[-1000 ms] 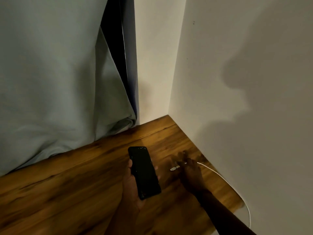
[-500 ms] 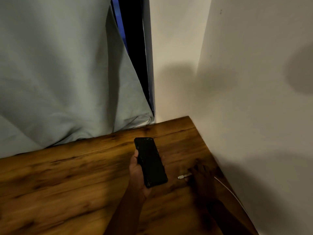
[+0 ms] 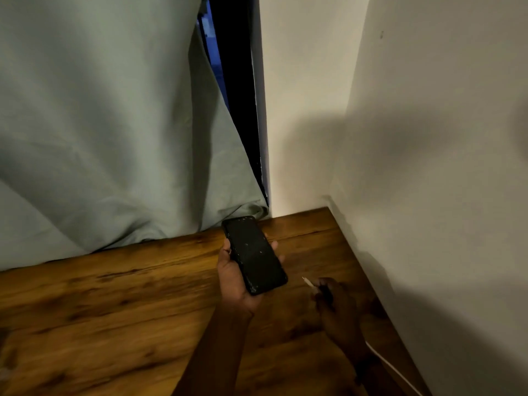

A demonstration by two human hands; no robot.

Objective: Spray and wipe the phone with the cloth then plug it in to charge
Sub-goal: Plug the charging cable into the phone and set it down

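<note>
Black phone: left grip | plug: right grip | near, apart

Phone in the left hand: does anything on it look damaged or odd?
Yes. The phone has scattered pale specks on its dark screen, densest along the left edge and lower corner. Whether they are droplets, dust or chips cannot be told.
</note>
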